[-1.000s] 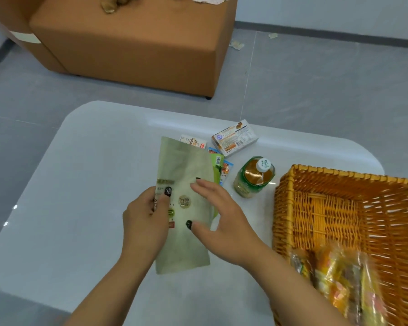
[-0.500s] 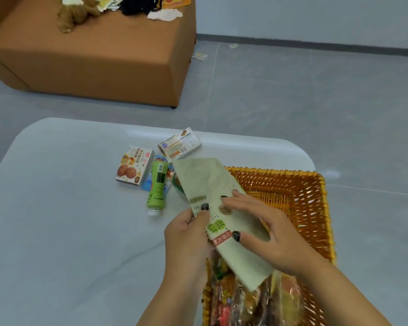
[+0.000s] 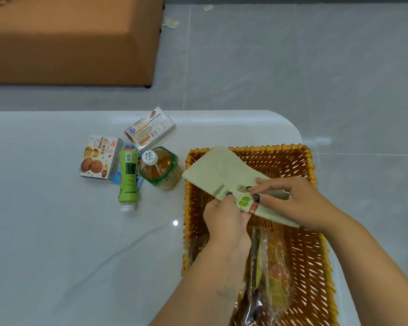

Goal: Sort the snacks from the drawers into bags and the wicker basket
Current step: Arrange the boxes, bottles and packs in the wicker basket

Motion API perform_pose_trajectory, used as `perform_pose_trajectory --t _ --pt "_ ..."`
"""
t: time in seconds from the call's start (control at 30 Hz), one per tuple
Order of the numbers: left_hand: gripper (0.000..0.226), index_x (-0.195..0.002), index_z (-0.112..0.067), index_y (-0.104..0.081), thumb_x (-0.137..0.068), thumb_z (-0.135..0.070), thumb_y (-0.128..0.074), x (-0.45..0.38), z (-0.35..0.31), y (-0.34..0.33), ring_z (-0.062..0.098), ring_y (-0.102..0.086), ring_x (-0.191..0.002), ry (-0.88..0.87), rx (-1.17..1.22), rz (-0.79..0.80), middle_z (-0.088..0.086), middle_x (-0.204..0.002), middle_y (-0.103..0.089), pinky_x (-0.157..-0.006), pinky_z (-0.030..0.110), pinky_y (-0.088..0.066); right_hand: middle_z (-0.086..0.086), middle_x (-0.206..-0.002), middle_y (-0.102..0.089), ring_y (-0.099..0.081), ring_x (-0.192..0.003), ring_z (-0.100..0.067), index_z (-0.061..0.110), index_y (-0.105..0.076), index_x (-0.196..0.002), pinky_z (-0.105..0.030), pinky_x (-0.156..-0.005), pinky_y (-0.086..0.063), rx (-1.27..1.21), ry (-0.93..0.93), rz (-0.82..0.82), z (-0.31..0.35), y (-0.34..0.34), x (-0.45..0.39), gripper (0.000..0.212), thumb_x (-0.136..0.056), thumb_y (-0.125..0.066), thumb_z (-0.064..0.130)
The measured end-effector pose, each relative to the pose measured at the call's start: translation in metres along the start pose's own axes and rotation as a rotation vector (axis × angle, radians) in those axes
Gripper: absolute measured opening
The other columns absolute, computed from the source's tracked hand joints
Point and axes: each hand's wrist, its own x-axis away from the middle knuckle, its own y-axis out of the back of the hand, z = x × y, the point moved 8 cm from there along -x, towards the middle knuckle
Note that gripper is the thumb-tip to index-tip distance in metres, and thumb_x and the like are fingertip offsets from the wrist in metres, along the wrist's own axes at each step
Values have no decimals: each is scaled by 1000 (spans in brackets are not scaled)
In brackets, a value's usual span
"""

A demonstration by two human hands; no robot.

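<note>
Two big shapes dominate: white table [image 3: 57,255], then wicker basket [image 3: 311,175] at lower right, wrapped snacks [image 3: 276,274] inside. Above it, the left hand [image 3: 224,220] and right hand [image 3: 295,203] both pinch a flat pale-green paper bag [image 3: 222,170]. Risk: its stiff mouth stays closed, or tears if tugged unevenly.

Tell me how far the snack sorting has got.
Done: wrapped snacks lie in the wicker basket. In hand: both hands, left and right, hold a pale green bag over it. Left: two boxes and two bottles on the table.
</note>
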Motion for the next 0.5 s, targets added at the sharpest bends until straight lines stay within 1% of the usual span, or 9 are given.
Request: perform_pose_trajectory --t 0.07,0.13,0.17,0.23,0.3,0.33,0.43,0.47,0.5 --pt "25 -113 0 -59 -96 12 -45 -10 9 1 26 -69 -88 22 4 -18 15 -100 -68 -79 37 -58 23 -119 -58 -46 -121 2 37 -72 -106 -27 -100 -38 97 -67 72 -6 -5 -10 22 -85 -67 36" --pt "28 -119 -2 -57 -96 10 -47 -20 17 2 23 -67 -88 43 -12 -45 12 -100 -67 -77 33 -57 18 -130 -54 -45 -122 -4 38 -66 -118 -25 -96 -38 209 -118 149 -10 -8 -19 34 -85 -65 39" --pt "29 -120 -2 -58 -96 10 -47 -24 19 3 21 -66 -85 47 -23 -64 10 -97 -66 -72 30 -56 17 -137 -51 -43 -124 -5 38 -61 -126 -24 -96 -37 250 -129 195 -11 -10 -21 42 -84 -64 40" --pt "31 -122 0 -59 -95 11 -48 -32 21 0 20 -65 -80 54 -26 -77 9 -91 -66 -61 26 -55 15 -147 -41 -37 -134 -9 40 -47 -138 -25 -102 -33 299 -137 293 -13 -17 -26 60 -81 -63 41" --pt "32 -124 -1 -56 -95 11 -47 -35 24 -1 20 -64 -78 78 -33 -82 10 -90 -65 -61 29 -53 14 -152 -32 -29 -140 -11 39 -36 -145 -27 -109 -28 367 -143 379 -16 -24 -28 72 -80 -65 35" --pt "33 -125 -1 -54 -95 11 -46 -35 27 -1 20 -63 -78 94 -47 -84 11 -94 -65 -60 29 -51 13 -154 -30 -27 -141 -11 38 -32 -147 -28 -112 -26 408 -150 408 -17 -27 -29 76 -80 -66 30" --pt "38 -130 0 -50 -94 13 -46 -36 33 7 20 -65 -80 114 -54 -92 18 -118 -64 -55 25 -56 14 -156 -25 -24 -144 -13 39 -27 -149 -31 -116 -27 503 -158 441 -25 -34 -27 83 -78 -64 14" --pt "39 -130 -1 -51 -95 13 -46 -37 34 9 21 -65 -82 123 -57 -90 18 -121 -63 -57 24 -57 16 -156 -24 -24 -144 -13 39 -27 -149 -30 -115 -28 531 -150 433 -28 -36 -27 85 -78 -61 8" --pt "39 -131 -2 -51 -96 12 -44 -40 36 11 22 -66 -87 134 -56 -84 18 -124 -62 -64 25 -58 17 -156 -24 -24 -144 -12 40 -26 -150 -29 -114 -30 551 -138 421 -31 -38 -28 87 -78 -59 4"
